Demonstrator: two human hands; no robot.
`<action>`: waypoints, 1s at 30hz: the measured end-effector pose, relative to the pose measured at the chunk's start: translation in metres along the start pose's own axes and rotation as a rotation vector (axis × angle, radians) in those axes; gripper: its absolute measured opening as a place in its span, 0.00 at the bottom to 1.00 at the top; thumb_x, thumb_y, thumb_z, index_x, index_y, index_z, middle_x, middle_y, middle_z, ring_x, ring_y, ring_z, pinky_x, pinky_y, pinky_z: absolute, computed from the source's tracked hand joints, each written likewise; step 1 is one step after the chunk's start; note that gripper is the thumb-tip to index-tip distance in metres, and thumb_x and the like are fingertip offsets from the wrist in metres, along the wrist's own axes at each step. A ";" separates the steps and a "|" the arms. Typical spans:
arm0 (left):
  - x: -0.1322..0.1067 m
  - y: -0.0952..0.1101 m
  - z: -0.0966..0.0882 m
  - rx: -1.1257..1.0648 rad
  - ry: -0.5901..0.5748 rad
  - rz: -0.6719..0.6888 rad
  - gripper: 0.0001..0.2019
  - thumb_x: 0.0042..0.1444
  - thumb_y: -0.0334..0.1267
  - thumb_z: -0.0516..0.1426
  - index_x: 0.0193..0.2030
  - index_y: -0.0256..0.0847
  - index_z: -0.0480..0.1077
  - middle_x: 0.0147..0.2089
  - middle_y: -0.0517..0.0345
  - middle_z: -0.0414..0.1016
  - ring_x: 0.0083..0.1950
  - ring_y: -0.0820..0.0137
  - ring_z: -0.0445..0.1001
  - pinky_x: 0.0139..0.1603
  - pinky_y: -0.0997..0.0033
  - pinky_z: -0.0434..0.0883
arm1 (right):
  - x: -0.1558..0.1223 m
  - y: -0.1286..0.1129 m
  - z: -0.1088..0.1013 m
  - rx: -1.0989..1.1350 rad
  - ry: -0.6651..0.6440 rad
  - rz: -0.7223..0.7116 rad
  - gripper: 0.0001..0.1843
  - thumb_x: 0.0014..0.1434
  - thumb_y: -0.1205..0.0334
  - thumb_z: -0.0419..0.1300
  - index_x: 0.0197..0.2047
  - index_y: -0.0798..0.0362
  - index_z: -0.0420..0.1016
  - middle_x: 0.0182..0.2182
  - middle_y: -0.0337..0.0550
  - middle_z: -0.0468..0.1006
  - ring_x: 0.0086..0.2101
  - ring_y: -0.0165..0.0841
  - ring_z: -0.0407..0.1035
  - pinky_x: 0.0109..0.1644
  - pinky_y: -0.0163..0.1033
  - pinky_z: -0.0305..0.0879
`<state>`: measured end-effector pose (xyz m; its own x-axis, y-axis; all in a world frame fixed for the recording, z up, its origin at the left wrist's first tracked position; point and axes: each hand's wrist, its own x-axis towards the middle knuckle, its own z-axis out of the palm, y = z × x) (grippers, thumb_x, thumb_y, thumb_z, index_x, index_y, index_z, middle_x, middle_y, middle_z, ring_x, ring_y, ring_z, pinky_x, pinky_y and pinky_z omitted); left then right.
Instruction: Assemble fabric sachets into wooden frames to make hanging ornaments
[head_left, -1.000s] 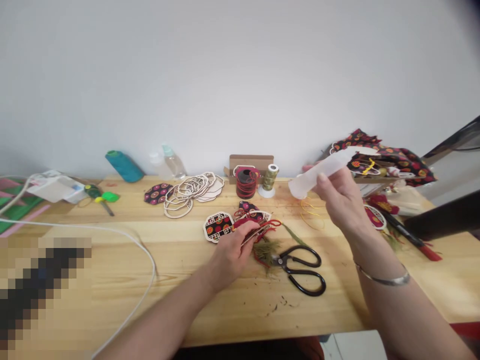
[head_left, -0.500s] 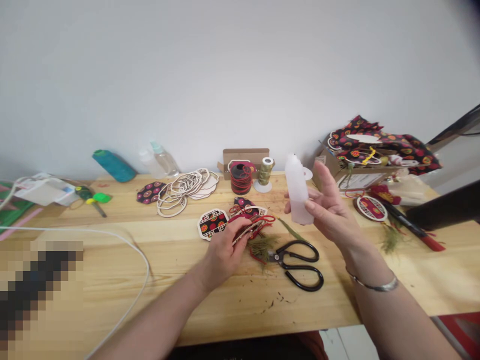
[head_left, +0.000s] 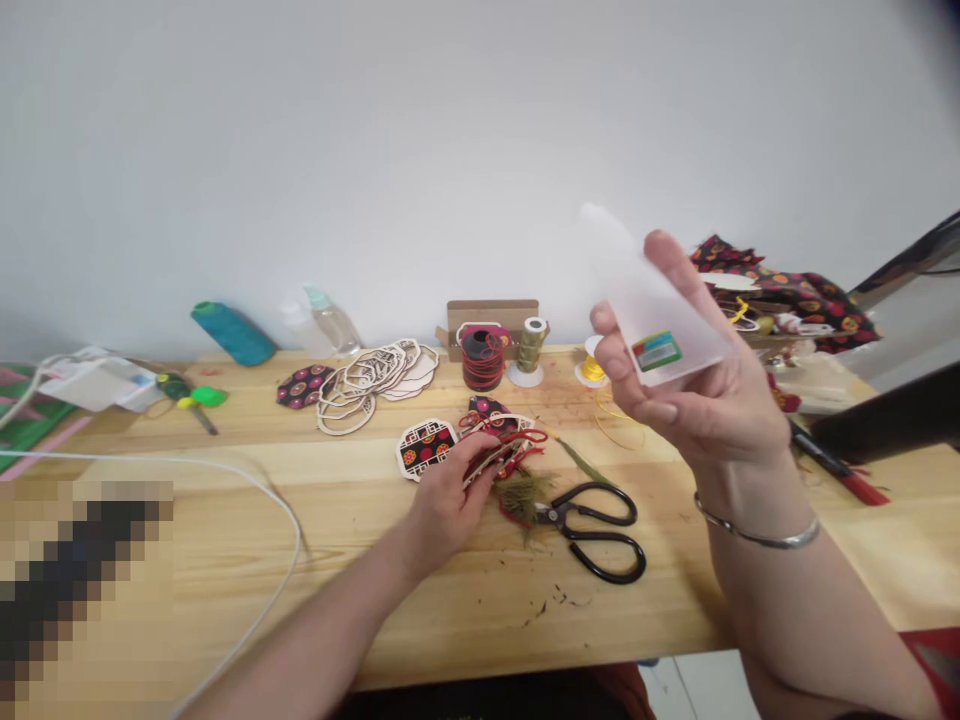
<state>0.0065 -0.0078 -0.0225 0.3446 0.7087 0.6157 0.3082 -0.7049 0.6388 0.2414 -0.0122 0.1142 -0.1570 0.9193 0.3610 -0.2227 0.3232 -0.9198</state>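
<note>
My right hand [head_left: 701, 385] is raised above the table, fingers wrapped round a translucent white squeeze bottle [head_left: 637, 290] that tilts up to the left; a small coloured label shows near its base. My left hand [head_left: 450, 495] rests on the wooden table [head_left: 300, 560], pinching a wooden ornament frame with red cord and patterned cloth [head_left: 502, 445]. A fabric-covered ornament [head_left: 425, 447] lies just left of it. Black scissors [head_left: 604, 530] lie to the right of my left hand, beside a greenish tassel [head_left: 525, 495].
Along the back stand a pile of wooden frames [head_left: 375, 380], a red cord spool [head_left: 480, 358], a gold thread spool [head_left: 531, 350], a teal thread cone [head_left: 232, 333] and clear bottles [head_left: 330, 318]. A box of patterned cloth [head_left: 787, 300] sits at right. A white cable [head_left: 225, 475] crosses the left.
My right hand has lifted the squeeze bottle higher and tipped it from upright to slanting up-left, its label now facing me. My left hand has stayed on the ornament.
</note>
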 end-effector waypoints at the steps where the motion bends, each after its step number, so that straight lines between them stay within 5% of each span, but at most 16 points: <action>1: 0.000 -0.001 0.000 -0.005 0.004 -0.004 0.18 0.60 0.27 0.55 0.56 0.43 0.61 0.46 0.55 0.78 0.44 0.71 0.80 0.45 0.72 0.76 | 0.000 0.000 0.002 0.013 0.006 -0.012 0.49 0.40 0.63 0.72 0.62 0.29 0.58 0.44 0.38 0.74 0.36 0.31 0.72 0.27 0.32 0.68; 8: 0.001 -0.001 0.000 -0.012 0.022 0.020 0.17 0.59 0.28 0.55 0.55 0.43 0.61 0.46 0.54 0.79 0.42 0.71 0.80 0.43 0.71 0.77 | -0.006 0.006 0.009 0.016 -0.051 0.055 0.47 0.41 0.45 0.69 0.63 0.42 0.60 0.30 0.41 0.76 0.24 0.35 0.71 0.16 0.34 0.61; 13: 0.002 0.001 -0.002 0.055 0.037 0.038 0.18 0.60 0.28 0.55 0.55 0.43 0.61 0.46 0.54 0.78 0.41 0.72 0.80 0.43 0.73 0.77 | 0.005 0.012 0.007 0.043 0.009 0.087 0.37 0.43 0.31 0.58 0.48 0.49 0.74 0.15 0.35 0.70 0.12 0.27 0.58 0.12 0.33 0.47; 19: 0.002 0.000 -0.002 0.102 0.018 0.035 0.17 0.60 0.28 0.54 0.55 0.42 0.61 0.46 0.53 0.78 0.39 0.72 0.80 0.41 0.73 0.77 | 0.017 0.027 0.004 0.094 0.161 0.131 0.28 0.48 0.32 0.54 0.30 0.50 0.76 0.20 0.42 0.75 0.13 0.25 0.54 0.13 0.33 0.42; 23: 0.000 -0.001 -0.002 0.091 0.006 0.027 0.17 0.60 0.28 0.54 0.55 0.42 0.61 0.46 0.53 0.78 0.40 0.72 0.80 0.42 0.73 0.76 | 0.021 0.034 0.005 0.112 0.093 0.208 0.31 0.46 0.29 0.54 0.23 0.52 0.75 0.09 0.36 0.64 0.09 0.22 0.47 0.12 0.31 0.36; 30: 0.002 0.002 -0.003 0.135 0.007 0.025 0.15 0.61 0.30 0.54 0.54 0.42 0.62 0.45 0.54 0.78 0.39 0.72 0.80 0.41 0.73 0.76 | 0.023 0.046 0.004 0.147 0.090 0.271 0.34 0.47 0.27 0.55 0.25 0.53 0.74 0.08 0.34 0.62 0.08 0.22 0.47 0.10 0.31 0.34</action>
<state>0.0051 -0.0076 -0.0184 0.3473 0.6910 0.6340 0.4164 -0.7194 0.5560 0.2237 0.0226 0.0808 -0.1456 0.9857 0.0848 -0.3215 0.0340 -0.9463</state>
